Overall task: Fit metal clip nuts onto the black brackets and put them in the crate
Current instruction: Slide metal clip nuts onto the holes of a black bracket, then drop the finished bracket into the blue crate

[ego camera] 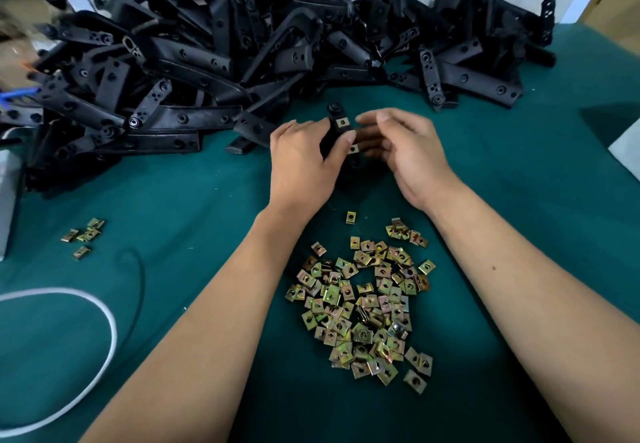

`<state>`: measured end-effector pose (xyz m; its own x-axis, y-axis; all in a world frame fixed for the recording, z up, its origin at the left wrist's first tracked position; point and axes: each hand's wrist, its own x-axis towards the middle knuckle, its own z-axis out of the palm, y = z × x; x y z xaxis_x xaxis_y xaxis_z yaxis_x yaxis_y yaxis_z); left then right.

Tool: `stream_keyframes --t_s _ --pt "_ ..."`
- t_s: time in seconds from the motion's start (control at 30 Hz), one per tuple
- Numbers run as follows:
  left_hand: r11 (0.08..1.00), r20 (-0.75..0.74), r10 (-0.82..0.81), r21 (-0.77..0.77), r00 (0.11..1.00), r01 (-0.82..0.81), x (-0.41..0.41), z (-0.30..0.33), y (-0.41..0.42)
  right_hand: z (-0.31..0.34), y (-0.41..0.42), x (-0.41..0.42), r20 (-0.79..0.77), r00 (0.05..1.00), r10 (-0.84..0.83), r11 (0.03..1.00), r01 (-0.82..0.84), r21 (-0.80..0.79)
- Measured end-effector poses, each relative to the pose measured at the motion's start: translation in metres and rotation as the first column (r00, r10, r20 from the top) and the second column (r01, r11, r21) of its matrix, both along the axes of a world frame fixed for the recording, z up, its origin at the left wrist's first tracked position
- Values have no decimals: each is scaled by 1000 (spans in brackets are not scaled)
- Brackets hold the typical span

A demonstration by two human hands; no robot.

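Note:
My left hand (304, 155) grips a black bracket (336, 120) upright above the green table. One metal clip nut (343, 122) sits on the bracket near its top, and a second clip nut (353, 148) shows lower down by my left thumb. My right hand (405, 151) is beside the bracket with its fingers curled toward it; its fingertips are blurred. A heap of loose clip nuts (363, 307) lies between my forearms. A big pile of black brackets (242, 47) fills the back of the table. No crate is in view.
A few stray clip nuts (85, 236) lie at the left. A white cable loop (104, 311) and a thin black cable (138, 269) lie at the lower left. A grey box edge (8, 200) stands at the far left.

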<state>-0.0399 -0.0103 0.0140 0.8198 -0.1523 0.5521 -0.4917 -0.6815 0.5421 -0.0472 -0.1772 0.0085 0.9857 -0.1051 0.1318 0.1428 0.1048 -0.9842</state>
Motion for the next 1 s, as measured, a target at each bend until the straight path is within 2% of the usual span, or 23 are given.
stream_keyframes --t_s 0.1,0.27,0.43,0.53,0.6,0.67,0.8,0.9,1.0 --pt "1000 -37 22 -5 999 -23 -5 4 0 1 8 -4 -3 1000 10 997 -10 -80" --pt "992 21 17 126 1000 -20 -19 30 -23 17 -2 -24 -111 993 -50 996 58 64" --pt "965 129 -147 236 981 113 -52 72 -101 56 -64 -68 -82 969 -234 951 245 190" --pt "911 166 -327 319 930 263 -88 91 -171 74 -124 -123 4 894 -447 876 438 201" --pt "829 175 -496 387 851 404 -113 97 -217 74 -167 -169 62 811 -582 803 560 206" --pt "713 171 -672 413 721 567 -144 100 -262 68 -210 -226 107 698 -708 703 683 196" --pt "590 235 -804 434 547 681 -218 91 -337 39 -284 -348 69 475 -877 475 839 266" --pt "452 220 -892 426 395 784 -277 62 -374 -8 -315 -426 -73 326 -942 294 913 282" --pt "264 27 -961 380 275 887 -323 15 -392 -83 -313 -485 -347 227 -910 188 972 143"
